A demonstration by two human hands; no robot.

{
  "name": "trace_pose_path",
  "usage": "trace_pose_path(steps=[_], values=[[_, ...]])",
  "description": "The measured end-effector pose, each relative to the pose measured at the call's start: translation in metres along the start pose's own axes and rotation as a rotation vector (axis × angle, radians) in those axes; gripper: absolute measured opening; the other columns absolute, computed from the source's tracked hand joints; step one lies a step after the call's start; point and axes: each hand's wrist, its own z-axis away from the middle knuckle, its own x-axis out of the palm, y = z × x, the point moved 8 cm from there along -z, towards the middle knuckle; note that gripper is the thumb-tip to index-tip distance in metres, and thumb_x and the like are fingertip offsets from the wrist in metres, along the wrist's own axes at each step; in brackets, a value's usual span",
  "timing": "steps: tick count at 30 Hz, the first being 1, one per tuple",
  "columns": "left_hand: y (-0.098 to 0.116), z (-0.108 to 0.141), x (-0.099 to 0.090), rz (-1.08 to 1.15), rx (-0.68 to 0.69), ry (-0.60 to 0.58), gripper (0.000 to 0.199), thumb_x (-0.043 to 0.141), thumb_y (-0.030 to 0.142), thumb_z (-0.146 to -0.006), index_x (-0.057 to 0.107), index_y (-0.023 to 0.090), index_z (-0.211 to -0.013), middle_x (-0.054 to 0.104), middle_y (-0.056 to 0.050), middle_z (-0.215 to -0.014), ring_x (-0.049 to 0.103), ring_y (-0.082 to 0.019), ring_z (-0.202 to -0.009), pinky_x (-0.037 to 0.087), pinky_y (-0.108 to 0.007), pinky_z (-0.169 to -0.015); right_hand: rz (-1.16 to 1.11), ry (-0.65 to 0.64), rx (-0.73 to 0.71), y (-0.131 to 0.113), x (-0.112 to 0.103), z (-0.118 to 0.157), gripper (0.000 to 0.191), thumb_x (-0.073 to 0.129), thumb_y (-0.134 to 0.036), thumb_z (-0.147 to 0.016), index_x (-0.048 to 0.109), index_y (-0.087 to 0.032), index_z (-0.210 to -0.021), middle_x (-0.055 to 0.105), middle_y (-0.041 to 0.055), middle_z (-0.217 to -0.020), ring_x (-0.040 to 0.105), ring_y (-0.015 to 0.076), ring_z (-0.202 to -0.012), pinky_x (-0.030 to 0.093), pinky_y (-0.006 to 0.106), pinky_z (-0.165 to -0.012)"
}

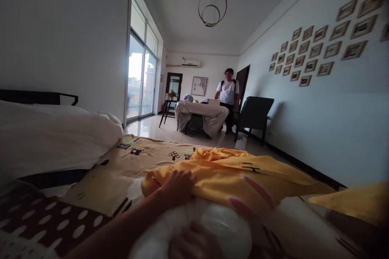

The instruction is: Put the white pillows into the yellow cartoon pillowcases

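My left hand (178,188) reaches in from the lower left with its fingers curled over the edge of a yellow cloth cover (225,176). The cover has pink and dark markings and lies rumpled across the bed. Just below, my right hand (194,240) is dark and blurred at the bottom edge. Its fingers look closed on soft white padded bedding (225,222), which bulges on both sides of it. The white bedding meets the yellow cover under my left hand; whether it goes inside the cover is hidden.
A beige printed sheet (127,170) covers the bed, with a white pillow (54,137) at left. Beyond stand a cloth-draped table (194,109), a person (227,91) behind it, and a dark chair (255,113). Glass doors (141,77) are at left.
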Motion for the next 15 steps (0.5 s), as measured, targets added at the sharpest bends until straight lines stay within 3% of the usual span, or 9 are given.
trace_pose_path(steps=[3, 5, 7, 9, 11, 13, 15], values=[[-0.047, 0.001, -0.016, 0.112, -0.200, 0.125, 0.017, 0.055, 0.018, -0.071, 0.066, 0.019, -0.085, 0.069, -0.008, -0.087, 0.065, -0.024, -0.083, 0.047, -0.032, -0.072, 0.293, 0.023, 0.190, 0.026, -0.009, -0.016, 0.040, 0.026, -0.013, -0.094, 0.065, -0.019, -0.084, 0.070, 0.0059, -0.080, 0.060, 0.0178, -0.073, 0.036, 0.034, -0.080], [-0.076, 0.003, -0.023, 0.152, -0.315, 0.190, 0.016, 0.053, 0.018, -0.074, 0.067, 0.018, -0.082, 0.068, -0.006, -0.078, 0.064, -0.021, -0.077, 0.044, -0.028, -0.068, 0.362, -0.049, 0.293, 0.045, -0.004, -0.024, 0.035, 0.032, -0.012, -0.092, 0.066, -0.019, -0.089, 0.071, 0.0098, -0.098, 0.063, 0.0214, -0.091, 0.034, 0.037, -0.091], [-0.096, 0.004, -0.027, 0.212, -0.391, 0.247, 0.016, 0.053, 0.022, -0.076, 0.068, 0.017, -0.080, 0.066, -0.004, -0.068, 0.061, -0.017, -0.070, 0.041, -0.024, -0.063, 0.316, -0.255, 0.384, 0.068, 0.016, -0.028, 0.029, 0.038, -0.012, -0.089, 0.066, -0.018, -0.084, 0.072, 0.0088, -0.086, 0.065, 0.0195, -0.083, 0.038, 0.034, -0.087], [-0.110, 0.004, -0.029, 0.284, -0.434, 0.286, 0.016, 0.055, 0.026, -0.076, 0.067, 0.015, -0.076, 0.061, -0.001, -0.060, 0.057, -0.014, -0.063, 0.037, -0.021, -0.057, 0.255, -0.542, 0.515, 0.093, 0.041, -0.025, 0.026, 0.042, -0.016, -0.089, 0.066, -0.018, -0.078, 0.069, 0.0072, -0.067, 0.064, 0.0180, -0.065, 0.042, 0.032, -0.075], [-0.120, 0.005, -0.030, 0.352, -0.466, 0.322, 0.017, 0.056, 0.027, -0.075, 0.066, 0.013, -0.074, 0.058, 0.001, -0.057, 0.055, -0.013, -0.060, 0.035, -0.020, -0.053, 0.216, -0.778, 0.630, 0.116, 0.062, -0.017, 0.028, 0.041, -0.022, -0.091, 0.067, -0.017, -0.079, 0.068, 0.0099, -0.066, 0.064, 0.0205, -0.061, 0.044, 0.032, -0.066], [-0.124, 0.008, -0.032, 0.411, -0.492, 0.373, 0.017, 0.053, 0.026, -0.076, 0.065, 0.013, -0.075, 0.061, 0.001, -0.063, 0.055, -0.012, -0.063, 0.035, -0.019, -0.054, 0.202, -0.858, 0.686, 0.134, 0.077, -0.015, 0.029, 0.043, -0.022, -0.090, 0.068, -0.014, -0.080, 0.070, 0.0141, -0.071, 0.066, 0.0241, -0.066, 0.046, 0.034, -0.064], [-0.122, 0.017, -0.036, 0.464, -0.511, 0.459, 0.017, 0.051, 0.024, -0.076, 0.064, 0.013, -0.075, 0.062, 0.001, -0.065, 0.055, -0.012, -0.064, 0.036, -0.018, -0.055, 0.196, -0.853, 0.720, 0.151, 0.093, -0.014, 0.024, 0.048, -0.020, -0.085, 0.069, -0.011, -0.078, 0.070, 0.0160, -0.071, 0.066, 0.0257, -0.067, 0.048, 0.037, -0.067]])
